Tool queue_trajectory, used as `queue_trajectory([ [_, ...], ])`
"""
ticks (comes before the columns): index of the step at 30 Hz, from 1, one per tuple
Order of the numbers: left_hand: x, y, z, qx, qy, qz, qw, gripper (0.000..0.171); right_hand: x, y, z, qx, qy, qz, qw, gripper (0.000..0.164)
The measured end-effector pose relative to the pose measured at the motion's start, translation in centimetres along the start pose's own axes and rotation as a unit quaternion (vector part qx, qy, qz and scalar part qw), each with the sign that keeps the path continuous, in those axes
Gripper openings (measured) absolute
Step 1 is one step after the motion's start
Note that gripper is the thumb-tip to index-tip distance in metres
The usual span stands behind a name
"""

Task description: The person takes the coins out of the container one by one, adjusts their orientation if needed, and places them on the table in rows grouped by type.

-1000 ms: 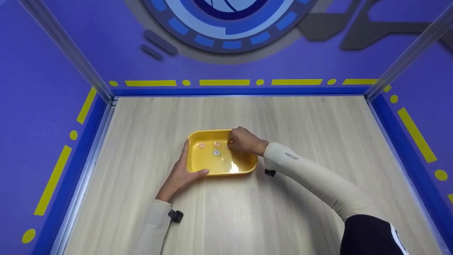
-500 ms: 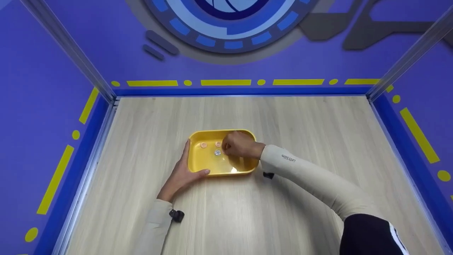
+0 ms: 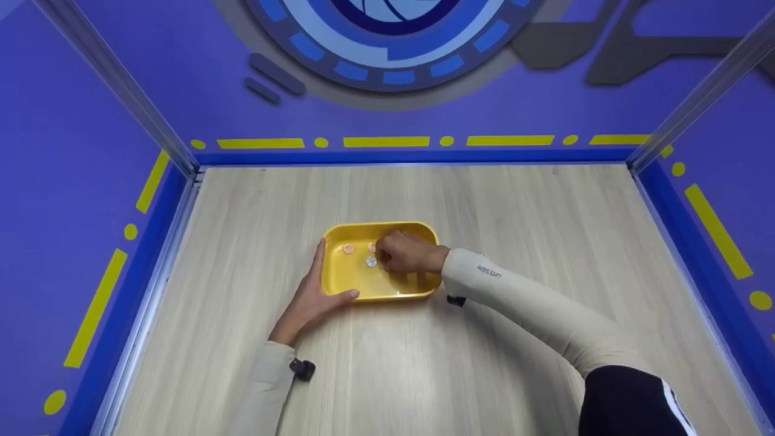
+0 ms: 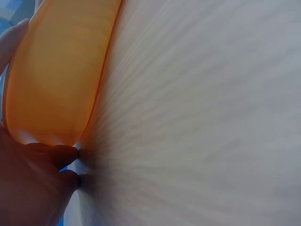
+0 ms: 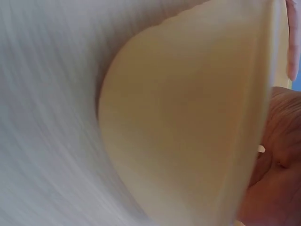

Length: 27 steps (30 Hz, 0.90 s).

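Observation:
A yellow plastic tray (image 3: 363,284) stands on the table, with a silvery coin (image 3: 371,261) and two copper-coloured coins, a left one (image 3: 349,249) and a right one (image 3: 372,247), on its floor. My left hand (image 3: 309,293) grips its left end, thumb over the near rim and fingers along the side; the left wrist view shows this hand (image 4: 33,174) against the wall. Inside the tray, my right hand (image 3: 407,251) has curled fingers and seems to pinch a coin just right of the silvery one. Its fingertips are mostly hidden. The right wrist view shows this hand (image 5: 277,165) behind the tray wall.
The pale wooden table (image 3: 484,351) extends around the tray on every side. Blue-violet panels (image 3: 387,121) with yellow markings stand behind and at both sides, joined by metal corner posts. A small black camera (image 3: 302,369) sits on the left wrist.
Inside the tray, my right hand has shifted left and towards the near side, from the far rim to beside the silvery coin. My left hand keeps its hold on the tray.

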<state>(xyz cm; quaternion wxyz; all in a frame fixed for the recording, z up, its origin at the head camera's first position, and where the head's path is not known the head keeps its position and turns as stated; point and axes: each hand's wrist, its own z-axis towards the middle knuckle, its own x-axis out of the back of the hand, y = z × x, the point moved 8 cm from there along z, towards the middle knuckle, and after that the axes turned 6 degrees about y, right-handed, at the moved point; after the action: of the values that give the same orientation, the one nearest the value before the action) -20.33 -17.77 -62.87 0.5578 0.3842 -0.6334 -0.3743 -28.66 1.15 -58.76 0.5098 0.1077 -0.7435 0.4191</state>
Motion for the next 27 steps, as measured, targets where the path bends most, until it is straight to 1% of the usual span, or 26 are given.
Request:
queue_trajectory([
  [3, -0.1, 0.0, 0.1, -0.009, -0.005, -0.009, 0.9999, 0.139, 0.0, -0.1, -0.1, -0.006, 0.0, -0.006, 1.0, 0.005],
  [6, -0.2, 0.0, 0.1, -0.015, -0.008, -0.017, 0.9997, 0.138, 0.0, 0.2, -0.3, -0.032, 0.004, -0.003, 0.999, 0.004],
  [9, -0.1, 0.0, 0.1, -0.008, -0.006, -0.014, 0.9998, 0.138, 0.1, 0.3, -0.6, -0.051, 0.011, 0.012, 0.999, 0.003],
  [13, 0.0, -0.2, 0.1, 0.0, -0.001, -0.004, 1.0, 0.139, 0.7, 0.0, -1.1, -0.047, 0.029, 0.034, 0.998, 0.007],
  [19, 0.0, -0.1, 0.2, -0.003, 0.0, -0.002, 1.0, 0.139, 1.9, -0.2, -2.3, -0.04, 0.057, 0.071, 0.995, 0.007],
  [23, 0.0, 0.0, 0.1, -0.004, 0.0, 0.001, 1.0, 0.138, 2.8, -0.4, -3.3, -0.039, 0.077, 0.108, 0.99, 0.007],
  [27, 0.0, 0.0, 0.1, 0.001, 0.0, 0.002, 1.0, 0.139, 3.4, -0.2, -4.3, -0.054, 0.081, 0.153, 0.983, 0.008],
])
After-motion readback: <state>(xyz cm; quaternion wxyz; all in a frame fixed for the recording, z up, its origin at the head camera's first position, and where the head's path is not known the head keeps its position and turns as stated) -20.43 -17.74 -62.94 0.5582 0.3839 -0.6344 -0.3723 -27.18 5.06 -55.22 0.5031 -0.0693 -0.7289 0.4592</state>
